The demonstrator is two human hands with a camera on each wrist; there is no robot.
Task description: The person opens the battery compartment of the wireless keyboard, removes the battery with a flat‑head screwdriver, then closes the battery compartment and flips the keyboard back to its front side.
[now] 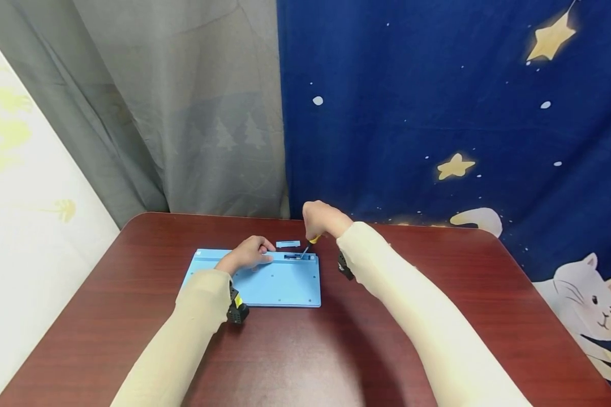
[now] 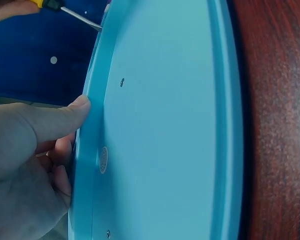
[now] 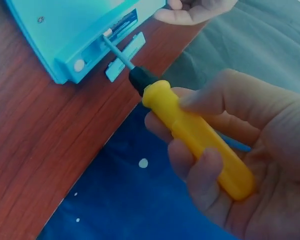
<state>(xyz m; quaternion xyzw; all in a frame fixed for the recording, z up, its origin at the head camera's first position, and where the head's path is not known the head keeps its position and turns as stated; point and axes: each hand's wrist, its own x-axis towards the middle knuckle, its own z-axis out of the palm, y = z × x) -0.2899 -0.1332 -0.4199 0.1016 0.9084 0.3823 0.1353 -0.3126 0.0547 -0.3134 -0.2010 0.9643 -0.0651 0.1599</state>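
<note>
A light-blue keyboard [image 1: 290, 288] lies underside up on the table, small screws showing in its back. Along its far edge a battery compartment [image 3: 121, 25] is uncovered. Its narrow blue cover [image 3: 126, 57] lies on the table just beyond that edge. My left hand [image 1: 249, 253] grips the far edge, thumb on the raised strip and the other fingers curled behind it. In my right hand [image 3: 230, 145] I hold a screwdriver [image 3: 200, 140] by its yellow handle. Its metal shaft points down into the compartment, the tip at the end nearer the keyboard's right corner.
The brown wooden table [image 1: 305, 356] reaches back to a grey curtain [image 1: 209, 113] and a dark-blue curtain [image 1: 366, 124] with stars. A white wall [image 1: 25, 215] stands at the left. Each wrist wears a small black camera.
</note>
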